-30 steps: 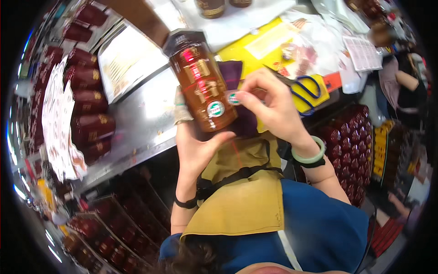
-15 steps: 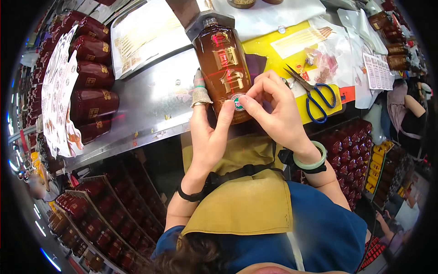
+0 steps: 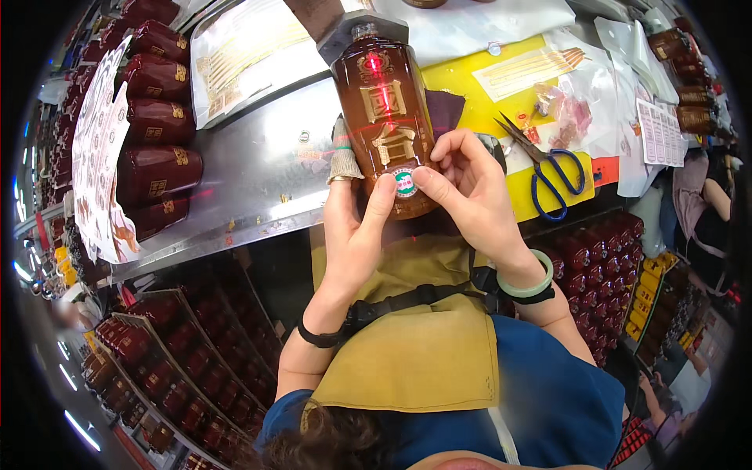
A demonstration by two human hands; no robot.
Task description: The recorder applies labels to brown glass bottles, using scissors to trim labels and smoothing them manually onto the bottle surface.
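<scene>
A brown glass bottle (image 3: 384, 110) with gold lettering lies tilted, its neck against a dark metal rest (image 3: 345, 31). A round green and white sticker (image 3: 405, 183) sits on its front near the base. My left hand (image 3: 348, 227) is wrapped round the bottle's left side, thumb at the sticker's left edge; one finger wears a knitted cover (image 3: 344, 163). My right hand (image 3: 478, 188) is at the right side, its thumb pressing by the sticker's right edge and its other fingers curled, tips partly hidden. Red light lines cross the bottle.
Blue-handled scissors (image 3: 548, 168) lie on a yellow sheet (image 3: 462, 78) to the right, beside crumpled clear plastic (image 3: 568, 113). A sticker sheet (image 3: 659, 133) hangs at the far right. Dark red bottles (image 3: 160, 117) line the left, behind a white printed sheet (image 3: 102, 149). A tray (image 3: 251, 55) holds gold strips.
The sticker, pinched in my right fingers before, now lies flat against the bottle. My right thumb has shifted to its edge, and the right fingers have drawn back a little.
</scene>
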